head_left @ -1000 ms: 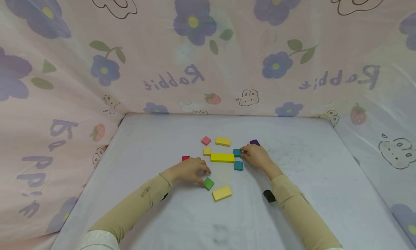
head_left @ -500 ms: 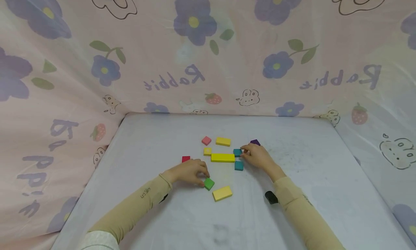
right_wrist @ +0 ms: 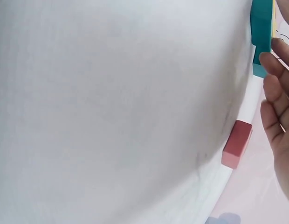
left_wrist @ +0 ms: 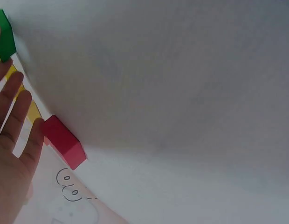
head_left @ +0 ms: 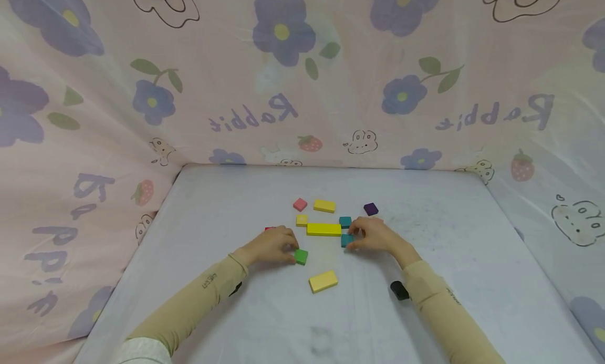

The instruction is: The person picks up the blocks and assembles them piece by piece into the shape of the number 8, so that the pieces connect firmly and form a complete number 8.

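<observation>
My left hand (head_left: 270, 245) pinches a small green block (head_left: 301, 257) between thumb and index finger; its other fingers extend loosely in the left wrist view. Behind that hand, a red block (left_wrist: 64, 142) is mostly hidden from the head camera. My right hand (head_left: 375, 234) has its thumb and index finger at opposite sides of the nearer teal block (head_left: 347, 241), pinching it. A second teal block (head_left: 345, 222) lies just beyond, at the right end of a long yellow block (head_left: 323, 229). At that long block's upper left corner sits a small yellow block (head_left: 301, 220).
Farther back lie a pink block (head_left: 300, 205), a yellow rectangular block (head_left: 324, 206) and a purple block (head_left: 371, 209). Another yellow rectangular block (head_left: 323, 282) rests nearer the front. Patterned cloth (head_left: 302, 91) walls the white table (head_left: 227, 196) at the back and sides.
The right hand has come from the farther teal block down to the nearer one, uncovering the purple block. The left hand has taken the green block and shifted it slightly away and left.
</observation>
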A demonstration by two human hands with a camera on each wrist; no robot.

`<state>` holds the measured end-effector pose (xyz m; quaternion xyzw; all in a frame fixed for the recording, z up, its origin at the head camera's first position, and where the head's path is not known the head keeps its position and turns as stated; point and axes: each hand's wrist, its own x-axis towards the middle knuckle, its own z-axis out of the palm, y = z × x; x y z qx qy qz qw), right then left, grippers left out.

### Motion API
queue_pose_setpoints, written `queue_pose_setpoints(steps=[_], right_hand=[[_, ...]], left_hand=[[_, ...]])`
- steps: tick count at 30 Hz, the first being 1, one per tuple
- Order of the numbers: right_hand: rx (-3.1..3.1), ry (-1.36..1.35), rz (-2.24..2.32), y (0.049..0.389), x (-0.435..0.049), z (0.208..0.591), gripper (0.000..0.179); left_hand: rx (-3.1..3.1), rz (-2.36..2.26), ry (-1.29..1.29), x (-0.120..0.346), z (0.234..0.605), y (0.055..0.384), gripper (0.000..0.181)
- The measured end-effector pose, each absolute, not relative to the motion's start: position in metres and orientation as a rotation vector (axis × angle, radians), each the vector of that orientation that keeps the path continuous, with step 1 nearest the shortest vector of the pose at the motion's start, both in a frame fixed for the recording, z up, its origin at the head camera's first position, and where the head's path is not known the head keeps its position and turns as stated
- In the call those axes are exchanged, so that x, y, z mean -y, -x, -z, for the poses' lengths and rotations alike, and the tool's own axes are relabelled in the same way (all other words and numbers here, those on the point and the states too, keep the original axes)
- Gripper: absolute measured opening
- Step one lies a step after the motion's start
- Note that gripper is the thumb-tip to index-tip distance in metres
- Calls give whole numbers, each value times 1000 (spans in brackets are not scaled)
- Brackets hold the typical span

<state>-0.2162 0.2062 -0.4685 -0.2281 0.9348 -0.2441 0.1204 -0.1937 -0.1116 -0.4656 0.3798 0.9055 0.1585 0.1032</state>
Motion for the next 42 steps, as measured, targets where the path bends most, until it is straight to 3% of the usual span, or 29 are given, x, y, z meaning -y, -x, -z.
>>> queue_pose_setpoints(steps=[34,42], right_hand=[[-2688,697,767,213,-204,470,34],[-2726,705,953,208,-201,467,26]], left_hand=[[-2868,-478,-926,105,473,208,34],[-2870,-479,-901,103,475,209,35]])
